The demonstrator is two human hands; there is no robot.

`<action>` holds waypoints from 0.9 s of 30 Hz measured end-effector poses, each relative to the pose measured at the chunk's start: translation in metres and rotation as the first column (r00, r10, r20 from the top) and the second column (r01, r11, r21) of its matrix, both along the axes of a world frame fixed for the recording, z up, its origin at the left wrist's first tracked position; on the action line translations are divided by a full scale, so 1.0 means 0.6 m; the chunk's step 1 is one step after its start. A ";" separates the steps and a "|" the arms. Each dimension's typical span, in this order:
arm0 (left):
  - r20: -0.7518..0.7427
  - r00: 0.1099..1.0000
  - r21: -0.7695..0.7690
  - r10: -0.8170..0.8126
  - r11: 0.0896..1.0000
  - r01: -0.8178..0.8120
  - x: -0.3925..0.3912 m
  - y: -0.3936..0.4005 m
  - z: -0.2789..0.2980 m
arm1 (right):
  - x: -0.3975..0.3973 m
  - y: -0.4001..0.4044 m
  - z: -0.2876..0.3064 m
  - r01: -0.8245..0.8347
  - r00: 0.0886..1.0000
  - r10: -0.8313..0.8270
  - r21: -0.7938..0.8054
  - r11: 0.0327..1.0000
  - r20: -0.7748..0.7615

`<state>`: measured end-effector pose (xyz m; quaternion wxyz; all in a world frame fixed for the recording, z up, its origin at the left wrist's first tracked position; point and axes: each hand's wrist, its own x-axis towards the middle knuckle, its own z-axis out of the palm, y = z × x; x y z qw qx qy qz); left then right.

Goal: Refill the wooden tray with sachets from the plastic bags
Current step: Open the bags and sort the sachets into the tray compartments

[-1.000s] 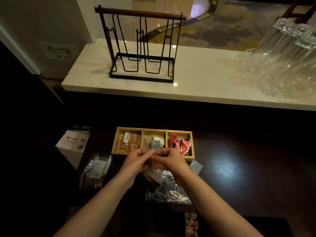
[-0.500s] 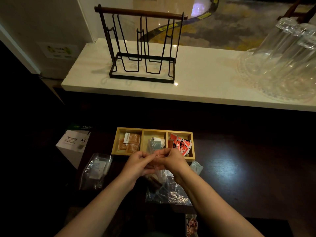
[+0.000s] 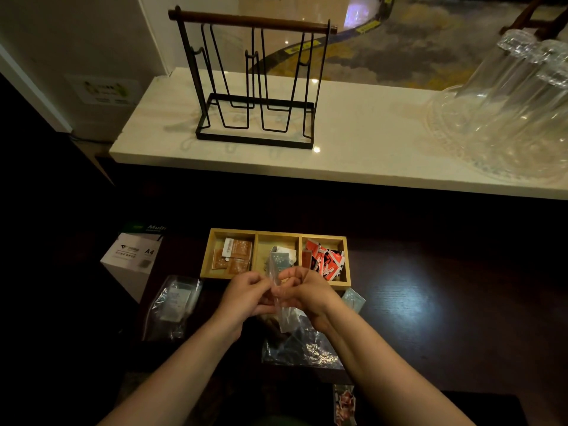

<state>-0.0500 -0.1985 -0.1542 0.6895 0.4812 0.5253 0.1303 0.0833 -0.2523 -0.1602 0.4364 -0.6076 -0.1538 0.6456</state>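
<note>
- The wooden tray (image 3: 274,233) on the dark tabletop (image 3: 430,302) has 3 compartments: brown sachets (image 3: 235,256) left, pale ones middle, red ones (image 3: 325,261) right.
- The left hand (image 3: 246,295) and right hand (image 3: 302,292) both pinch a clear plastic bag (image 3: 284,315), now raised slightly higher than 1 second ago.
- Another bag (image 3: 173,305) lies left.

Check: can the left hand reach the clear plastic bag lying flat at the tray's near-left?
Probably yes, once freed. The left hand is pinching a small clear bag together with the right hand; nothing lies between it and the flat clear plastic bag.
</note>
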 end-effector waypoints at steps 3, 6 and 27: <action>-0.035 0.999 -0.027 -0.037 0.999 0.036 0.000 0.002 0.004 | -0.001 -0.003 -0.001 -0.049 0.998 0.048 0.009 0.999 0.049; -0.028 0.998 -0.099 -0.048 0.994 0.045 -0.005 0.009 0.006 | 0.001 -0.006 -0.002 -0.133 0.979 0.127 0.029 0.991 0.157; -0.180 0.984 0.069 0.015 0.998 -0.003 0.008 -0.005 0.009 | -0.031 0.008 0.003 -0.239 0.624 0.205 -0.066 0.969 0.754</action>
